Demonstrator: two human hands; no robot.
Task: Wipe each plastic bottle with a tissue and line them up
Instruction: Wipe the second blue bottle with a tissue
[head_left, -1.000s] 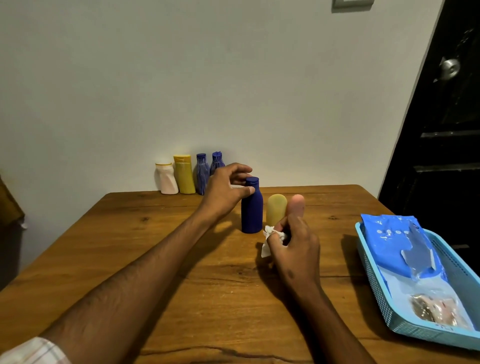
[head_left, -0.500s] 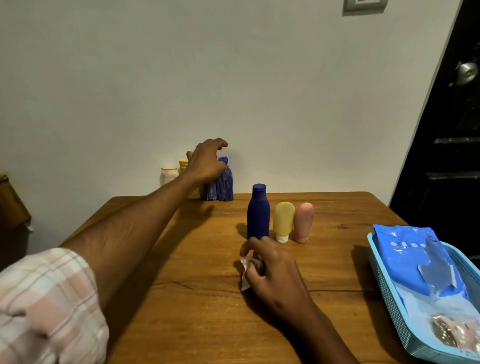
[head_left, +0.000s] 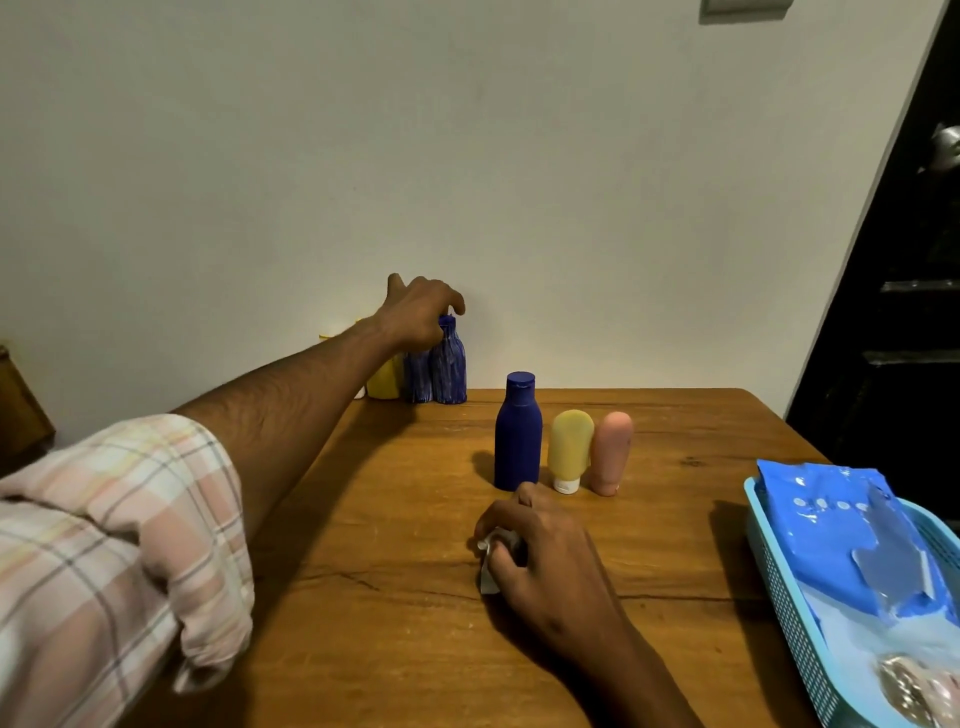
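On the wooden table (head_left: 363, 597), right hand (head_left: 540, 566) clutches tissue (head_left: 488, 571); wall (head_left: 571, 182) seemingly white.

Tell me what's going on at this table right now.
A person is wiping plastic bottles and lining them up. The left hand reaches to the wall and closes on the top of a streaked blue bottle. The right hand rests on the table gripping a crumpled tissue. A dark blue bottle, a yellow tube and a pink tube stand in a row.
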